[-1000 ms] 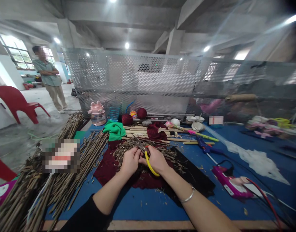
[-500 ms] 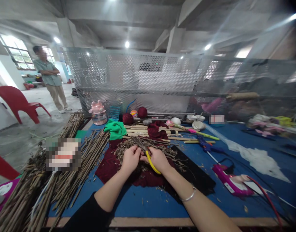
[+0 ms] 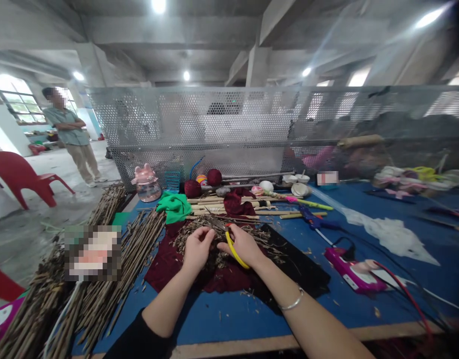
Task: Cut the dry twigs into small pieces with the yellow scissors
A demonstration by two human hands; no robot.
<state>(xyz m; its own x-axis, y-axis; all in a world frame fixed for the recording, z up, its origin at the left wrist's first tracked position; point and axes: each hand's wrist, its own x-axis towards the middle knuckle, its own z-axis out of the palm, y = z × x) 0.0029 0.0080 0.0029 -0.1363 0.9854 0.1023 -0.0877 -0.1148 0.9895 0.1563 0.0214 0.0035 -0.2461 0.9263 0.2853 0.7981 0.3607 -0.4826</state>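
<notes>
My right hand (image 3: 245, 247) is closed around a pair of scissors (image 3: 234, 251) with yellow handles; the blades point up and to the left and look parted. Just left of the blades, my left hand (image 3: 197, 248) has thumb and fingertips pinched together, and what they hold is too small to make out. Both hands are over a heap of dried plant pieces (image 3: 184, 230). That heap lies on a dark red cloth (image 3: 160, 271), with a black cloth (image 3: 308, 269) at its right.
Bundles of dry stalks (image 3: 119, 264) lie at the left. Behind are a pink-lidded bottle (image 3: 147, 184), green cloth (image 3: 173, 205), yarn balls (image 3: 192, 188) and sticks. A glue gun (image 3: 310, 217) and purple power strip (image 3: 354, 271) with cords lie right. A person (image 3: 70, 127) stands beyond.
My left hand has moved slightly left, away from the scissors, whose blades now look more parted. The camera view has shifted a little. The standing person has kept the same pose.
</notes>
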